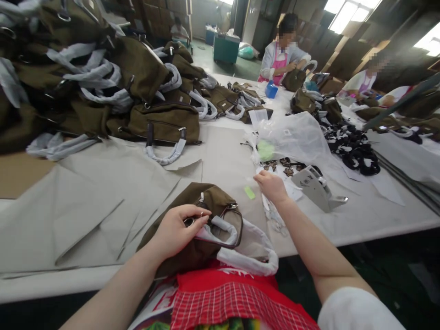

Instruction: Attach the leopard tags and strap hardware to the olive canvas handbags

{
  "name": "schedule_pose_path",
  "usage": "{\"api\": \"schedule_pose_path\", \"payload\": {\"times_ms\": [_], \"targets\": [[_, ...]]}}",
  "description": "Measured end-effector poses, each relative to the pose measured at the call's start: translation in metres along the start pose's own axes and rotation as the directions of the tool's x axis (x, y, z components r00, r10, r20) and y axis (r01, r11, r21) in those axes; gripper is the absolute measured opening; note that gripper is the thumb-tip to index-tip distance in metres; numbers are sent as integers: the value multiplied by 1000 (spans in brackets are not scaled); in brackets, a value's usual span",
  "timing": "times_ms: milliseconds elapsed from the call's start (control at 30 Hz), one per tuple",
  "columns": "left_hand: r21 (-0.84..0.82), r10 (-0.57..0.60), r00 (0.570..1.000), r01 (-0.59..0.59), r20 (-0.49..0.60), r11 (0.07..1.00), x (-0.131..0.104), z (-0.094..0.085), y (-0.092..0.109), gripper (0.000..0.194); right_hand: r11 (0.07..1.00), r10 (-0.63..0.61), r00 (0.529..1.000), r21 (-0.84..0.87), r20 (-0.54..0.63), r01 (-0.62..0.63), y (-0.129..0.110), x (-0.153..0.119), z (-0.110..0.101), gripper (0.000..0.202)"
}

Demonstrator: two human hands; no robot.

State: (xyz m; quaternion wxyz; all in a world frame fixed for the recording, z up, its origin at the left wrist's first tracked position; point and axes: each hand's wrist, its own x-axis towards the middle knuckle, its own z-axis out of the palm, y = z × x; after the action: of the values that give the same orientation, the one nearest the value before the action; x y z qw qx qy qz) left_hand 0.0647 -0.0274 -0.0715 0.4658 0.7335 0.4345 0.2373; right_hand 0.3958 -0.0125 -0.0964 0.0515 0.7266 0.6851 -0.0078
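Observation:
An olive-brown handbag (pixel 209 195) with white-wrapped handles (pixel 247 261) lies at the table's front edge, against the red apron. My left hand (pixel 180 229) is on the bag, thumb and forefinger closed around a small metal ring or hook near its zipper. Away to the right, my right hand (pixel 271 183) is over the table with its fingertips pinched together; whatever they hold, if anything, is too small to make out. A yellow-green slip (pixel 249 192) lies just left of my right wrist, and white strings (pixel 275 217) lie below it.
Brown bags (pixel 165 121) are heaped at the left and back. A grey tape dispenser (pixel 318 188), a clear plastic bag (pixel 295 137) and black straps (pixel 357 146) lie at the right. Across the table a person (pixel 283 57) in a pink apron handles a bag.

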Motion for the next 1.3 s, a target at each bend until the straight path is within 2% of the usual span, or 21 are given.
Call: {"api": "schedule_pose_path", "payload": {"times_ms": [67,133,200,300,400,533,600,667,733,833,900,967,1000,1033,1067,1100,1133,1167,1200,1233,1300], "targets": [[15,-3,999,4,-42,1000,1,6,0,22,989,-146,982,-37,-118,142,-20,-17,-16,28],[25,3,998,-2,-55,1000,2,12,2,23,950,-312,908,-104,-279,295,-42,-35,-32,28],[23,14,998,-12,-58,1000,2,16,3,23,905,-425,821,-155,-381,396,-63,-49,-45,26],[3,49,996,-49,-78,999,2,18,5,20,861,-505,760,-182,-410,475,-84,-59,-55,25],[-9,95,990,-96,-101,995,0,17,6,11,838,-542,739,-191,-401,512,-96,-59,-55,26],[16,140,986,-139,-93,990,-3,15,7,11,822,-567,728,-203,-385,533,-100,-60,-54,25],[31,157,986,-155,-60,987,-5,13,8,13,842,-538,751,-213,-382,495,-93,-58,-52,25],[29,157,987,-156,-43,987,-8,11,8,14,889,-457,798,-211,-393,405,-76,-51,-46,25],[13,144,988,-143,-64,990,-10,8,7,14,944,-326,863,-181,-387,276,-53,-40,-35,25],[-13,106,988,-109,-116,994,-12,6,6,16,993,-98,949,-90,-301,75,-20,-22,-17,23],[-23,87,984,-92,-153,996,-12,5,5,18,999,54,956,25,-288,-49,-8,-17,-11,28],[-17,84,980,-88,-181,996,-11,4,4,20,961,199,933,245,-300,-126,-11,-19,-13,36],[-9,87,978,-90,-189,996,-11,5,4,20,908,248,935,398,-255,-133,-17,-22,-17,34],[-1,90,978,-92,-189,996,-10,5,4,21,817,253,954,564,-158,-123,-25,-27,-22,30],[4,93,978,-94,-185,996,-10,5,4,21,680,195,980,724,-28,-115,-36,-32,-27,26],[6,96,979,-97,-179,995,-9,6,4,21,505,83,991,853,101,-129,-47,-37,-33,26],[8,99,980,-99,-171,995,-9,7,5,21,314,-47,981,935,190,-166,-59,-41,-38,30],[12,103,981,-102,-162,995,-9,8,6,21,130,-157,961,969,229,-210,-71,-44,-43,36],[18,107,982,-106,-155,994,-9,10,6,20,-31,-209,950,969,234,-245,-81,-44,-46,40],[26,113,983,-110,-148,994,-9,11,7,19,-162,-205,952,951,227,-262,-90,-43,-49,42],[37,120,983,-116,-138,993,-10,13,8,18,-337,-89,974,914,210,-227,-103,-38,-51,35]]}}
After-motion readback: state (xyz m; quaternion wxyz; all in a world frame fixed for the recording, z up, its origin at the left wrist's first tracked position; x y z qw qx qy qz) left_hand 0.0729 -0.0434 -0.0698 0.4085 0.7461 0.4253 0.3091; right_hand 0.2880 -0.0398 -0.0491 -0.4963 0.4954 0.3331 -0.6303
